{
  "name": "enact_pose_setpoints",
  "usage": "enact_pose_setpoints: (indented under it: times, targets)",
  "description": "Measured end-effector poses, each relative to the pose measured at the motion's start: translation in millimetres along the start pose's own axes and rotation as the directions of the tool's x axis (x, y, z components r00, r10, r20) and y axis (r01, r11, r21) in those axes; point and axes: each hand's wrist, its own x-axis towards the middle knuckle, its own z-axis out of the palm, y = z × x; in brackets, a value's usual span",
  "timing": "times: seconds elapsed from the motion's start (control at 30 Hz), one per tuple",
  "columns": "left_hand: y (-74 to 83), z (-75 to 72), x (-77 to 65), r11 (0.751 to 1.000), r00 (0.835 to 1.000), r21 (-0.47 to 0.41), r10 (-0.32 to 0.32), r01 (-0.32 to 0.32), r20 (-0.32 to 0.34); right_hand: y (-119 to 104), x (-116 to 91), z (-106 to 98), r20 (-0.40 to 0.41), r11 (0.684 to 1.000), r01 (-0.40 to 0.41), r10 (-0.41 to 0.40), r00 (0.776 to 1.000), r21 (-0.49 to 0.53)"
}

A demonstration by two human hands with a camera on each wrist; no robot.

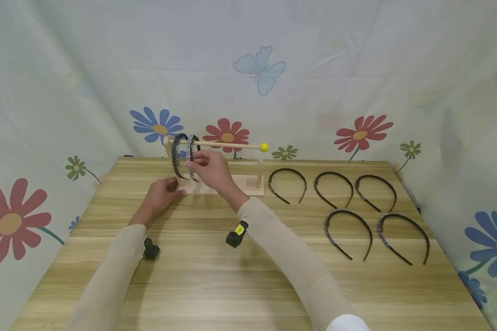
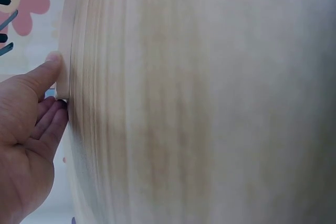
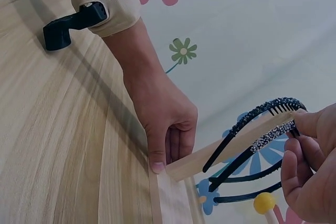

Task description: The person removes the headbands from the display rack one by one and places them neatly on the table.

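Note:
A wooden stand (image 1: pixel 248 183) has a flat base, a post at its left and a horizontal rod (image 1: pixel 232 145) tipped with a yellow ball (image 1: pixel 264 147). Two toothed headbands hang on the rod near the post: a dark beaded headband (image 1: pixel 176 158) and, just right of it, a silver-beaded headband (image 3: pixel 274 136). My right hand (image 1: pixel 212 170) pinches the silver-beaded headband between thumb and fingers along its beaded side. At the base's left end, my left hand (image 1: pixel 161 195) grips the corner, thumb on the base's face and fingers at its end (image 2: pixel 50 121).
Several headbands lie on the table (image 1: pixel 215 276) to the right in two rows: a back row with one headband (image 1: pixel 287 171) nearest the stand, and a front row with a purple-beaded headband (image 1: pixel 384 236) rightmost. A flowered curtain (image 1: pixel 314 69) surrounds the table's back and sides.

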Motion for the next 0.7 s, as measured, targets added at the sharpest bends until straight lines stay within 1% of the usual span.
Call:
enact_pose_setpoints:
  times: [0.3,0.5,0.7]
  targets:
    - [0.4,0.8,1.1,1.0,1.0,0.021,0.01,-0.01,-0.009,3.0,0.2,-9.3,-0.009,0.999,0.036,-0.036,0.999,-0.014]
    - [2.6,0.6,0.7,1.0,1.0,0.011,0.014,-0.013,-0.013,1.3,1.1,-14.0,-0.019,0.998,0.056,-0.056,0.998,-0.002]
    - [1.5,0.9,-0.3,1.0,1.0,0.016,0.017,-0.017,-0.009,-4.9,1.5,-19.3,-0.024,0.996,0.088,-0.087,0.996,0.029]
